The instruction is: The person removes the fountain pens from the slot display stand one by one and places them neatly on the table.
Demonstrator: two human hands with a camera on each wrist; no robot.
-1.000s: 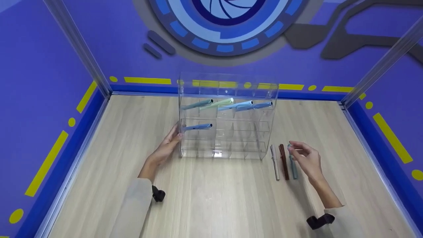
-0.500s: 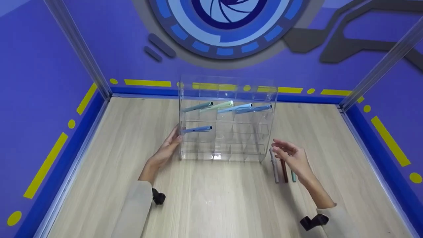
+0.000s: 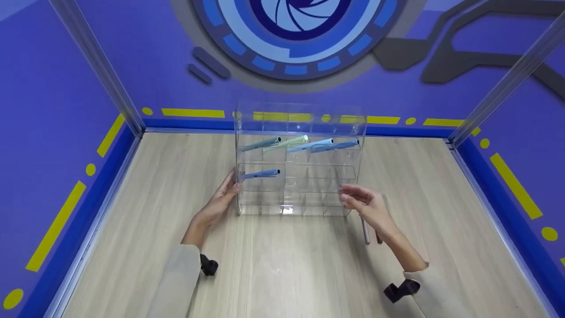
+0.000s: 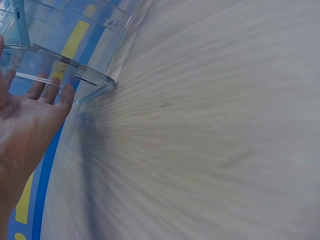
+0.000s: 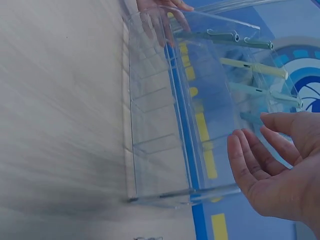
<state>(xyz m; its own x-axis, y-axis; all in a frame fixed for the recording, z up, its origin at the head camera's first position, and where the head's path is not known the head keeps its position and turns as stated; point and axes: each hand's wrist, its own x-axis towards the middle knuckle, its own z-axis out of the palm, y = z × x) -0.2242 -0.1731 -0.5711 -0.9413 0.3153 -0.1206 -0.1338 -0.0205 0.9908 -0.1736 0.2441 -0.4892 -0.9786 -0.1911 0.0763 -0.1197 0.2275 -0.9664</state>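
On the pale wooden tabletop [image 3: 282, 265], the clear acrylic compartment rack [image 3: 300, 176] stands between your hands: your left hand [image 3: 220, 201] rests flat against its left wall; your right hand [image 3: 366, 205], fingers relaxed, hovers beside its right edge.

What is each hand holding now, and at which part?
Neither hand grips anything. The left hand rests flat against the clear organizer's left wall; the right hand is open by its right front corner.

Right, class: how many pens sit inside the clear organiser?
5. Four lie along the upper row; one sits below at the left end. Reflections may hide others.
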